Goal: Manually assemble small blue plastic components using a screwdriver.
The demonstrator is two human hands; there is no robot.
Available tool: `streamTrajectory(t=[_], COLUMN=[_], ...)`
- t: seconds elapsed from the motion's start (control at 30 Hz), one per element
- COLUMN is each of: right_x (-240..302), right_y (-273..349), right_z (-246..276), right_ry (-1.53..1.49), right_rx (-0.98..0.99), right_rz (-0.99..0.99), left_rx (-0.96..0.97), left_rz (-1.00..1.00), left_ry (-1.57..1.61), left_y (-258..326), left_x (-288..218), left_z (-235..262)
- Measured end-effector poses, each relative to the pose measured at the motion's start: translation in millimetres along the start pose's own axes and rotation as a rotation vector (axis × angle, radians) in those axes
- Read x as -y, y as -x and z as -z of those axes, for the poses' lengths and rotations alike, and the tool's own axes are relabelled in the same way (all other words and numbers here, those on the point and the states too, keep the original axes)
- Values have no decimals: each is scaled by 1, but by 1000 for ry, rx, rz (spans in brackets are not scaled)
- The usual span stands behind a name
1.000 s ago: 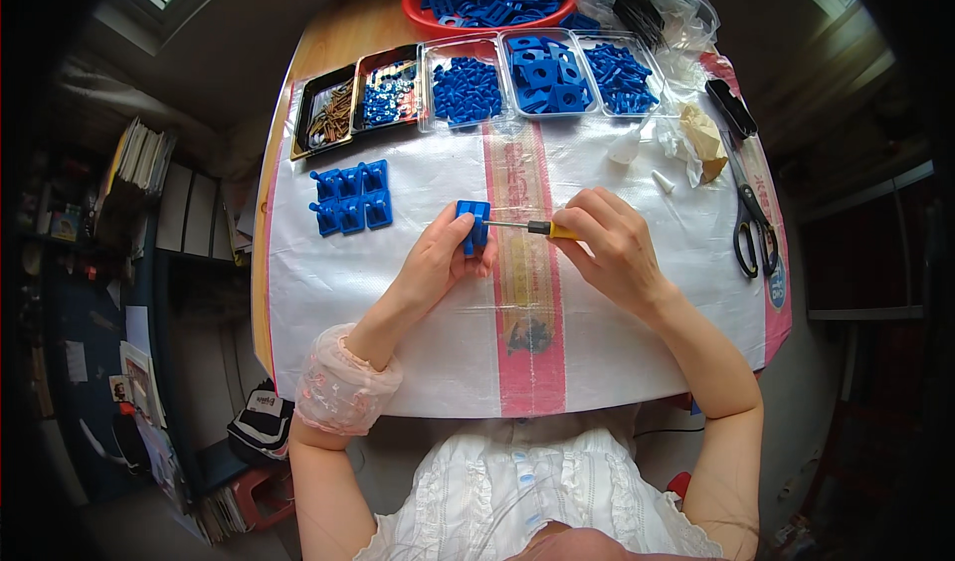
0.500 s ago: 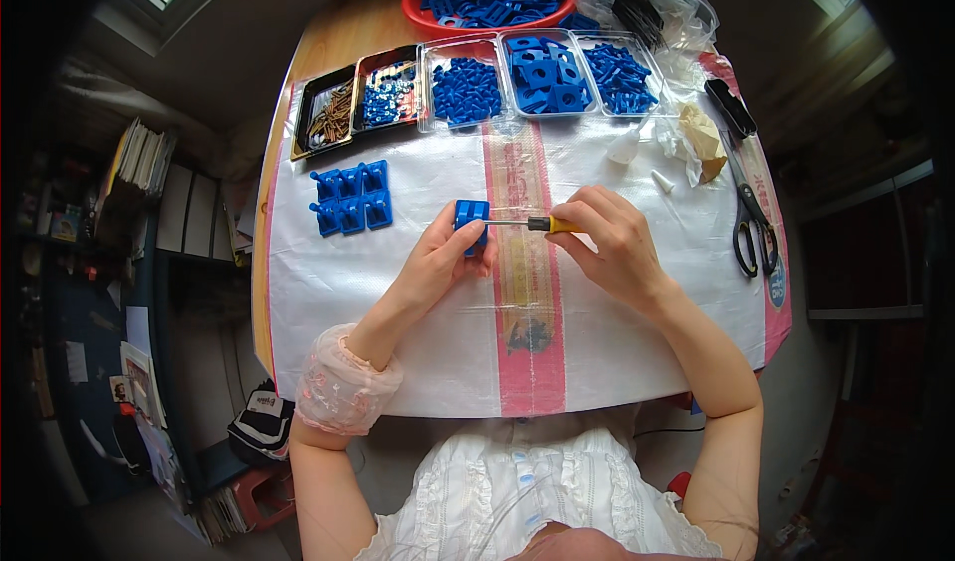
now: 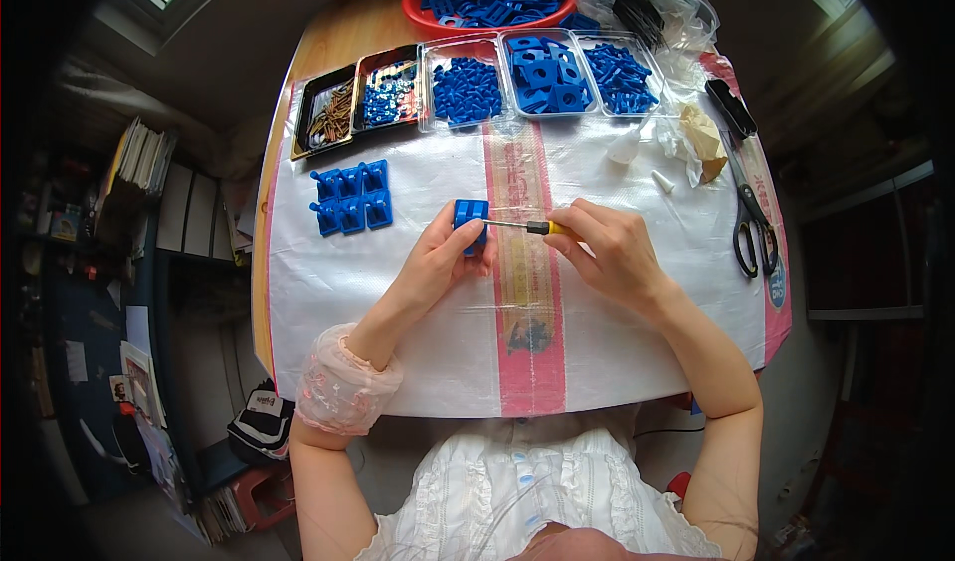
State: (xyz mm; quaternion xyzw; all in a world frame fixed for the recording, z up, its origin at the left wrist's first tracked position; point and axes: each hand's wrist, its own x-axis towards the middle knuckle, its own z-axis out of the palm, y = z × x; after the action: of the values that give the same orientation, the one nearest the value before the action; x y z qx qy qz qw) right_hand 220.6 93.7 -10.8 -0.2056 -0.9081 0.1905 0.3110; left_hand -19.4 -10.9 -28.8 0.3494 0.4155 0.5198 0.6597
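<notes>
A small blue plastic part [image 3: 471, 211] is gripped between the fingers and thumb of my left hand [image 3: 445, 247], over the middle of the table. My right hand [image 3: 609, 248] closes around the yellow-and-black handle of a screwdriver [image 3: 538, 228]. Its metal shaft points left, and the tip meets the right side of the blue part; any screw there is too small to make out. Left of my hands, several blue assembled pieces with upright knobs [image 3: 350, 198] stand together in two rows on the white woven sheet [image 3: 398, 362].
Along the far side stand a black tray of screws [image 3: 300, 145], a tray of shiny metal bits [image 3: 390, 101] and clear boxes of blue parts [image 3: 464, 93]. Behind them is a red basin [image 3: 410, 14]. Black scissors [image 3: 746, 233] and a small white nozzle [image 3: 662, 181] lie right.
The fingers of my right hand have shifted slightly around the screwdriver handle. My left hand and the blue part stay in nearly the same place.
</notes>
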Motion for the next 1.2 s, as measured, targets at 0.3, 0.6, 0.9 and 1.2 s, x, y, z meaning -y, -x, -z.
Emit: streamTrajectory(t=[0.3, 0.6, 0.9, 1.2], right_x=[2, -1, -1, 1], right_y=[2, 3, 1, 2], right_z=[-3, -3, 0, -2], right_ry=[-100, -66, 51, -58], right_rx=[0, 39, 39, 17], right_rz=[-38, -37, -1, -40], left_rx=[-7, 2, -12, 1], left_rz=[7, -5, -9, 3], left_ry=[-17, -5, 5, -7], left_y=[1, 0, 0, 0], left_x=[0, 1, 1, 2], left_z=[0, 0, 0, 1])
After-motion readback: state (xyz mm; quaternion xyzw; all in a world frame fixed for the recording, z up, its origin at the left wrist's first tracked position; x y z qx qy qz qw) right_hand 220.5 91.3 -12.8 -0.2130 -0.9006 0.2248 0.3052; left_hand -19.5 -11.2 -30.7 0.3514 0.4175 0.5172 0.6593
